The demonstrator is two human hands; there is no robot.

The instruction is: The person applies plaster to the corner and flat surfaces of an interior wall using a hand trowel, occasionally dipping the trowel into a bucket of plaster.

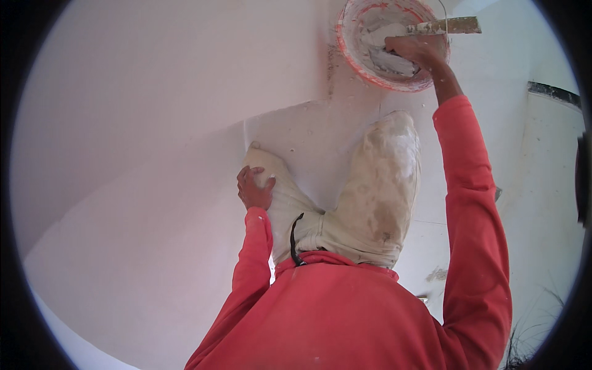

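My right hand [420, 50] reaches into a red-rimmed bucket [353, 57] at the upper right, its fingers closed. They grip what looks like a putty knife [396, 63], its flat end smeared and its handle hidden by the hand. Wet whitish putty [383, 32] lies in the bucket and coats its inner wall. Just beyond the hand, a putty-stained flat strip [462, 25] lies across the bucket's right rim. My left hand [255, 187] rests on my left thigh near the knee, fingers apart and holding nothing.
A smooth pale wall [154, 80] rises along the left, meeting the whitish floor [302, 139] before my knees. My trousers [379, 179] are stained with putty. A dark strip [554, 93] lies at the far right. The bucket's wire handle [445, 9] stands up at the rim.
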